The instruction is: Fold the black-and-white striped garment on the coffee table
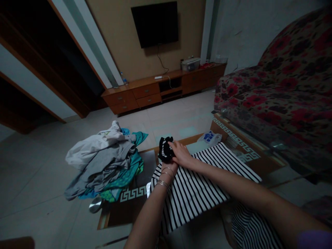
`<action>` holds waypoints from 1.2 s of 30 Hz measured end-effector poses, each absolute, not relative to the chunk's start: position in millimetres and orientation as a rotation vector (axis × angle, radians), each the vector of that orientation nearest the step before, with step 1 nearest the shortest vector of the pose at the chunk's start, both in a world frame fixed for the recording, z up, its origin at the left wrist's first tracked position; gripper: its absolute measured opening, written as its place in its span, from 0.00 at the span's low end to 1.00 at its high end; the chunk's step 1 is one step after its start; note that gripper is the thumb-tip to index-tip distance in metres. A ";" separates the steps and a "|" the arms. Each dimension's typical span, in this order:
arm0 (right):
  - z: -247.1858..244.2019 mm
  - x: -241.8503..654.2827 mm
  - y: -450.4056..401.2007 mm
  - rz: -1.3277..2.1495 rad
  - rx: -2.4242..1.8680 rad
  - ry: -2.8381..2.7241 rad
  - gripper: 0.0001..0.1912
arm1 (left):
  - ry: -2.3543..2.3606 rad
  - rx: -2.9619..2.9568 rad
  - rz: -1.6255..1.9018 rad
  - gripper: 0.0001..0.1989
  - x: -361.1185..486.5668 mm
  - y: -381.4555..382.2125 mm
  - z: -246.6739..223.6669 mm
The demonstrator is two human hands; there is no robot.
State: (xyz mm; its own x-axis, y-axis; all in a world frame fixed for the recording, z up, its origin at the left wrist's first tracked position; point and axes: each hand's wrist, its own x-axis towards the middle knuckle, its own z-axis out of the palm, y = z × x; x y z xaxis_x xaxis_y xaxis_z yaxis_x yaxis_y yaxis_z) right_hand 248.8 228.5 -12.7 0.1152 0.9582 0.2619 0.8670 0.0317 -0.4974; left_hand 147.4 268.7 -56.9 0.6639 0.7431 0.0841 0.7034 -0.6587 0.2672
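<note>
A small bunched black cloth with white markings (163,150) is held up between my hands, above the far left part of a black-and-white striped garment (204,173). My left hand (169,168), with bangles at the wrist, grips the cloth from its near side; its fingers are mostly hidden behind the cloth. From the right, my right hand (182,155) closes its fingers on the edge of the same cloth. The striped garment lies spread on a glass-topped coffee table (135,194), under both forearms.
A heap of grey, white and teal clothes (106,160) covers the table's left end. A plastic bag (209,137) shows near the far right. Beyond are a wooden TV cabinet (147,97), a wall television (155,24) and a floral sofa (259,86).
</note>
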 end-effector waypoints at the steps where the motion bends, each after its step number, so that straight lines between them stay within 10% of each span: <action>1: -16.0 254.8 233.8 0.292 -1.849 -1.760 0.28 | 1.156 2.676 0.239 0.20 148.1 269.8 -57.2; 5: -26.7 292.4 249.2 0.580 -2.016 -1.186 0.10 | 1.143 2.796 0.213 0.21 145.7 269.9 -58.4; 11: -35.2 357.6 237.5 0.778 -2.144 -0.886 0.17 | 1.151 2.892 0.276 0.23 142.6 268.5 -62.3; 16: -9.1 346.4 232.7 0.073 -2.238 -1.397 0.17 | 1.201 2.896 0.261 0.23 143.0 268.1 -61.8; 21: 15.0 287.8 242.9 0.274 -2.303 -2.032 0.15 | 1.226 2.911 0.230 0.24 143.2 267.7 -63.9; 31: 12.6 301.4 304.7 0.019 -2.115 -2.069 0.25 | 1.232 2.891 0.205 0.25 144.3 268.8 -69.1; 36: -5.4 306.7 342.7 0.349 -2.032 -2.251 0.51 | 1.209 2.890 0.213 0.25 143.5 269.1 -69.2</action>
State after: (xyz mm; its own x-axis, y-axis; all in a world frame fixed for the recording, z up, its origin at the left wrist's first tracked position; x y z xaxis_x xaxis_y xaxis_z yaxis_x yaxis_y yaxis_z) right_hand 306.7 342.7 -5.4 -0.1113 0.9900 -0.0868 0.9697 0.0891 -0.2275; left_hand 143.5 269.1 -69.2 0.6944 0.7088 0.1243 0.7086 -0.7036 0.0538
